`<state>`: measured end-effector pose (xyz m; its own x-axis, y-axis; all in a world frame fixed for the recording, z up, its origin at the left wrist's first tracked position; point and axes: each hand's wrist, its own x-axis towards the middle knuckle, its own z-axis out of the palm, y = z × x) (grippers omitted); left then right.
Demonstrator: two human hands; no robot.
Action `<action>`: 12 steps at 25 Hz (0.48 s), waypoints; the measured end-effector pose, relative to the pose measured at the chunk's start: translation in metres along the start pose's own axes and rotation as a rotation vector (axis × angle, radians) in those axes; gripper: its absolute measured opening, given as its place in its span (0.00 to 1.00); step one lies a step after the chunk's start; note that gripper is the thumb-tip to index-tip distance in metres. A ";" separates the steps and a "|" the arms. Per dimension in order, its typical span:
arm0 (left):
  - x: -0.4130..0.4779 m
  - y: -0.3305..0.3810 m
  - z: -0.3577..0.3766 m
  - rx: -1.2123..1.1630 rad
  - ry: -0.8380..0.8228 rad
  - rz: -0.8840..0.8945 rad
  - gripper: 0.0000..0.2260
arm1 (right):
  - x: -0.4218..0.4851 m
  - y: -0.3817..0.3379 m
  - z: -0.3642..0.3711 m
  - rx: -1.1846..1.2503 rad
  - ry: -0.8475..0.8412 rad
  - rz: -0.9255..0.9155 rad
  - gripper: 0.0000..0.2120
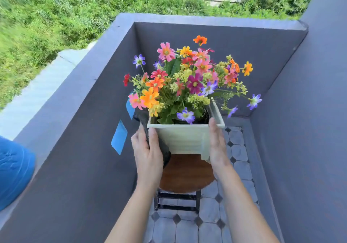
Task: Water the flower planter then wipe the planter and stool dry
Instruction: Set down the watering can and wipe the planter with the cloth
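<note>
A pale green square planter (185, 139) full of colourful flowers (187, 79) is held up between my two hands, above a round wooden-topped stool (185, 173) with a black frame. My left hand (147, 152) presses a dark cloth (144, 122) against the planter's left side; the cloth runs up past the rim and down below my palm. My right hand (217, 143) lies flat against the planter's right side, fingers up to the rim. Whether the planter touches the stool is hidden by its own body.
Dark grey balcony walls (84, 130) close in on the left, back and right. Blue tape strips (119, 136) stick on the left wall. A blue container (13, 171) sits on the left ledge. The floor (187, 227) is grey tile; green brush lies beyond.
</note>
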<state>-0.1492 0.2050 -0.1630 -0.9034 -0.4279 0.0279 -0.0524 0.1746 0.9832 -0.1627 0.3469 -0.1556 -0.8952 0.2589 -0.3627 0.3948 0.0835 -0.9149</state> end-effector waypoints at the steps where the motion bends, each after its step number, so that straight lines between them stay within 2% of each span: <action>1: -0.003 -0.001 0.006 0.012 0.011 -0.009 0.19 | 0.004 0.002 0.001 0.006 0.021 0.031 0.55; 3: -0.009 -0.001 0.018 0.019 0.068 0.007 0.22 | 0.008 0.004 0.001 0.020 0.043 0.038 0.57; 7: -0.012 -0.002 0.037 0.107 0.260 0.137 0.28 | 0.009 -0.008 0.001 0.019 0.033 0.028 0.48; 10: -0.019 -0.008 0.047 0.311 0.324 0.336 0.22 | 0.014 -0.013 -0.001 -0.012 0.065 0.059 0.48; 12: -0.020 -0.017 0.045 0.378 0.260 0.464 0.14 | 0.015 -0.014 -0.002 -0.060 0.086 0.063 0.56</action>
<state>-0.1498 0.2505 -0.1883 -0.7384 -0.4250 0.5235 0.1293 0.6727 0.7286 -0.1817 0.3515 -0.1481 -0.8482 0.3465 -0.4006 0.4639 0.1211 -0.8776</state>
